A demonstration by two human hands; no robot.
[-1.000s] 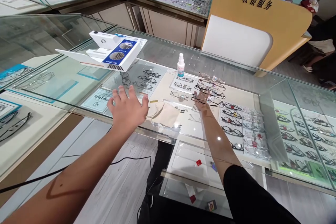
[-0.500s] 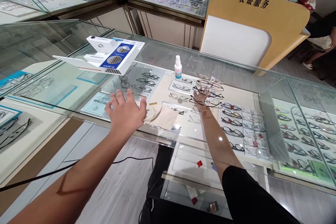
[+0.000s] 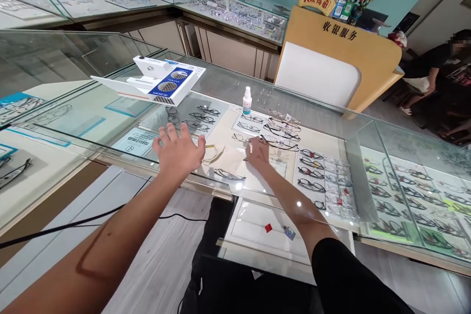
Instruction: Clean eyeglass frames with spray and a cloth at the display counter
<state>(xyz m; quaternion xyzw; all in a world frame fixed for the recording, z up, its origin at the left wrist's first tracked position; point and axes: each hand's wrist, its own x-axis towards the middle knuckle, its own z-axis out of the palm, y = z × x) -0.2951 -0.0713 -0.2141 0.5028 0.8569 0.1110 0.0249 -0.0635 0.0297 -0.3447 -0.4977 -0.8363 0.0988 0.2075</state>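
Observation:
My left hand [image 3: 178, 153] lies over the glass counter near its front edge, fingers spread and holding nothing. Beside its thumb are a thin yellowish cord [image 3: 211, 153] and a beige cloth [image 3: 225, 159]. My right hand [image 3: 258, 153] reaches over the counter, fingers loosely bent and apart, with no held object visible. Thin-rimmed glasses [image 3: 241, 138] lie just left of its fingertips. Right beyond it sits a group of dark-framed glasses [image 3: 281, 132]. Another pair of glasses [image 3: 230, 175] shows in front of the cloth. A white spray bottle [image 3: 247, 101] stands behind.
An opened white and blue box [image 3: 171, 83] stands at the counter's back left. Rows of glasses [image 3: 311, 171] fill the right side. Below is a pulled-out drawer [image 3: 257, 250] with small red and grey pieces. A person [image 3: 423, 71] is seated beyond the cashier desk [image 3: 324, 54].
My right hand has moved left and nearer to me, away from the group of dark-framed glasses. My left hand stays spread in about the same place. The view has tilted up and turned slightly right.

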